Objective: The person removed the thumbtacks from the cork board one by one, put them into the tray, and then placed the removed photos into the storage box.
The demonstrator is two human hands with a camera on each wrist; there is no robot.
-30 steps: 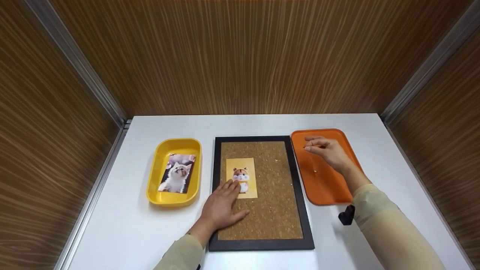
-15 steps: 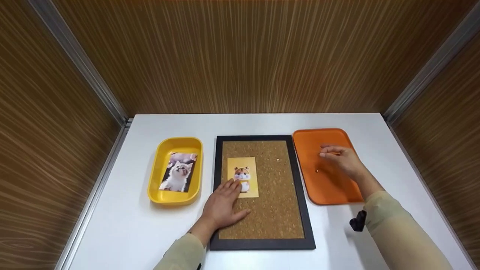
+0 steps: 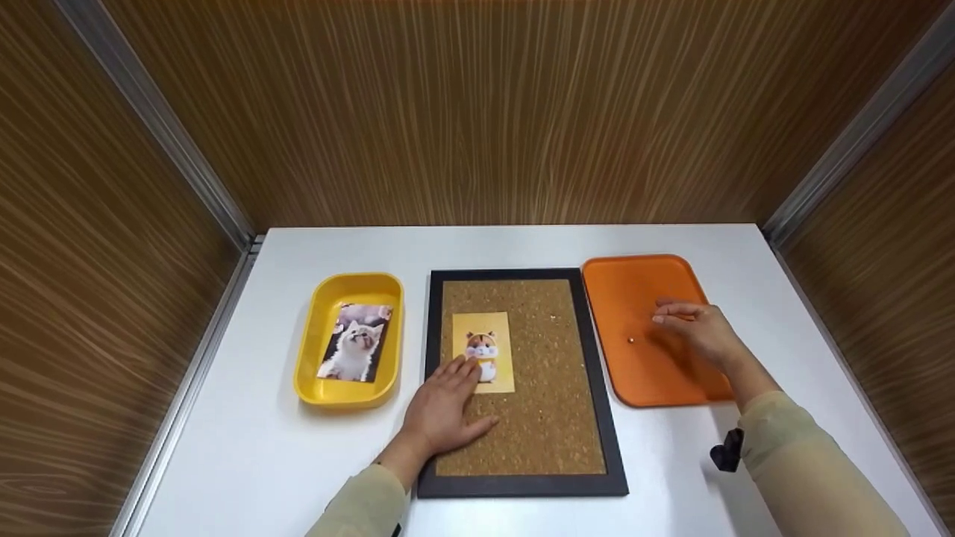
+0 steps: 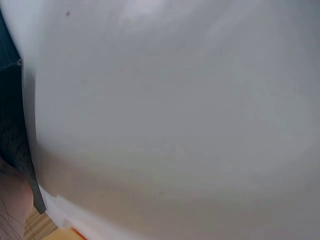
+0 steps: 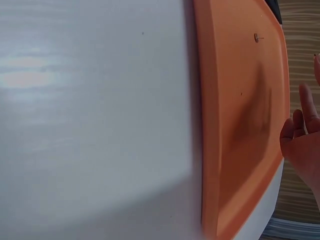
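Head view: the left hand (image 3: 442,409) lies flat on the cork board (image 3: 548,403), its straight fingers (image 3: 466,371) pressing the lower edge of the hamster card (image 3: 483,352), which lies on the cork left of centre. The right hand (image 3: 697,328) hovers over the orange tray (image 3: 623,294), fingers loosely bent and pointing toward the small pin (image 3: 631,341) on the tray floor; whether they hold anything I cannot tell. One tiny bright speck on the cork near the top right may be another pin, too small to be sure. The yellow tray (image 3: 313,350) stands to the left of the board on the white surface (image 3: 246,447) and holds the cat photo (image 3: 352,342).

As I judge it, one card is placed and held down but shows no pin through it, so the fixing is not yet done, and the cat photo is untouched in its tray.

Count: two trays, one board, two pictures, one sure pin.

Left wrist view: mostly white surface, with the dark frame of the board at the left edge; the hand itself hardly shows.

Right wrist view: the orange tray (image 5: 240,125) fills the right half, the pin (image 5: 257,37) lying near its far end, and the fingertips (image 5: 307,102) stand apart from it at the right edge, gripping nothing that shows.
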